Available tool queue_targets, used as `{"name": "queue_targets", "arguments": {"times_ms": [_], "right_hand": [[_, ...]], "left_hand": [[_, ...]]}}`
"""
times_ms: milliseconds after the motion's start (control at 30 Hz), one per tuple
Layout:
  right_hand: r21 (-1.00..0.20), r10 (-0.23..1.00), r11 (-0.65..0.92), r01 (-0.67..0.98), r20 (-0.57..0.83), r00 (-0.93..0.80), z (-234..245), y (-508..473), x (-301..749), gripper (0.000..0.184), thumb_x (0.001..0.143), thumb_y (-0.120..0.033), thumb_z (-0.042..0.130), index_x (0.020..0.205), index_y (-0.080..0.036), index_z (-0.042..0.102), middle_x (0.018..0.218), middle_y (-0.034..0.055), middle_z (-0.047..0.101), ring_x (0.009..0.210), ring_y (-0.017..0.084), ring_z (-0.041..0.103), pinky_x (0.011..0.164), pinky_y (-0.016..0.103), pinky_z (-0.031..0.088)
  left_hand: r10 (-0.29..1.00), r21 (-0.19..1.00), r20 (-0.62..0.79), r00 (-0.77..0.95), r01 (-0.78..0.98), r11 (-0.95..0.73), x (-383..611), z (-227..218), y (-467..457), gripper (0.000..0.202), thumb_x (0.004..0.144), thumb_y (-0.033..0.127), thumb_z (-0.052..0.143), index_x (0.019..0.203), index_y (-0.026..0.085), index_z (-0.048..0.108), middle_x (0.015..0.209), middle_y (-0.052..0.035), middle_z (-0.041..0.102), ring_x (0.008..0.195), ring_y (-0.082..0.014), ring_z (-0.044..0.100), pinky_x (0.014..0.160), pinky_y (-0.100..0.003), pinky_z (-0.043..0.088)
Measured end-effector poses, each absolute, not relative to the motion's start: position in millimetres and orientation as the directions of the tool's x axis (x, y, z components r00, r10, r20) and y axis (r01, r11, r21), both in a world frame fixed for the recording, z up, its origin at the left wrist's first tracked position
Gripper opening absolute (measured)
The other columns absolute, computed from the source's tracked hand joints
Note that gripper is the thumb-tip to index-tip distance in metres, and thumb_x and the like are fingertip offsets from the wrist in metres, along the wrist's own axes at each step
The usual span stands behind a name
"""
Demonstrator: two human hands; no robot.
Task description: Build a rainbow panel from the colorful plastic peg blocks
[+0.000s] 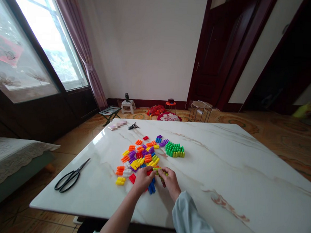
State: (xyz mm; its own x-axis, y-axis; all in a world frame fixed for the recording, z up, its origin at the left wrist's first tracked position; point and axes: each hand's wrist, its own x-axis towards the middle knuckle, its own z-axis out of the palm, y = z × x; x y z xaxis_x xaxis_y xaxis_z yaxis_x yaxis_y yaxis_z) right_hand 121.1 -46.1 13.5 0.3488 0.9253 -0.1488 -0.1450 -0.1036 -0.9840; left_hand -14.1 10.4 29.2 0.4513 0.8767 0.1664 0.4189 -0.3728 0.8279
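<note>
My left hand [142, 180] and my right hand [170, 182] meet close together above the near edge of a heap of coloured plastic pieces [139, 159]. Between their fingertips are yellow-green plastic pieces [157, 169], pinched from both sides; the fingers partly hide them. Blue pieces [151, 187] lie just under and between the hands. Beyond my right hand, many green pieces [174, 148] stand upright in a tight block, with a yellow-green row [178, 154] along its near side. The heap mixes orange, yellow, purple, red, white and blue pieces, many in joined groups.
Black-handled scissors [71, 177] lie on the left of the white marbled table [221, 162]. A small black tool [133, 126] and a blurred flat item [117, 125] rest near the far left edge. Stools [128, 106] stand on the floor beyond.
</note>
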Motion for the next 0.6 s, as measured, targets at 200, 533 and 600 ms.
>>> {"name": "queue_targets", "arguments": {"times_ms": [200, 533, 600], "right_hand": [[-0.946, 0.888, -0.105, -0.307, -0.229, 0.399, 21.1, -50.4, 115.5, 0.044, 0.066, -0.056, 0.068, 0.078, -0.016, 0.055, 0.058, -0.0037, 0.053, 0.045, 0.005, 0.038, 0.04, 0.017, 0.028], [-0.992, 0.797, -0.079, -0.095, -0.12, 0.592, -7.7, -59.0, 168.5, 0.03, 0.076, -0.038, 0.048, 0.097, -0.019, 0.058, 0.081, 0.0049, 0.063, 0.063, 0.015, 0.057, 0.052, 0.025, 0.044], [-0.984, 0.748, -0.09, 0.157, 0.037, 0.663, -14.1, -58.7, 190.4, 0.029, 0.075, -0.034, 0.048, 0.096, -0.019, 0.059, 0.085, 0.0072, 0.065, 0.072, 0.019, 0.06, 0.063, 0.03, 0.048]], "left_hand": [[0.81, 0.673, 0.433, 0.395, 0.455, -0.582, -3.2, 32.8, 16.3, 0.015, 0.08, 0.03, 0.06, 0.084, 0.02, 0.07, 0.104, -0.0087, 0.065, 0.104, -0.0256, 0.058, 0.09, -0.041, 0.046], [0.886, 0.889, 0.34, 0.315, 0.2, -0.412, 25.2, -0.6, -36.4, 0.017, 0.09, 0.031, 0.046, 0.096, 0.019, 0.056, 0.084, -0.0051, 0.064, 0.072, -0.0167, 0.062, 0.066, -0.028, 0.051], [0.834, 0.863, 0.341, 0.434, 0.208, -0.461, 27.6, -5.4, -47.0, 0.013, 0.089, 0.026, 0.046, 0.093, 0.019, 0.057, 0.084, -0.0051, 0.064, 0.075, -0.0172, 0.062, 0.07, -0.029, 0.05]]}}
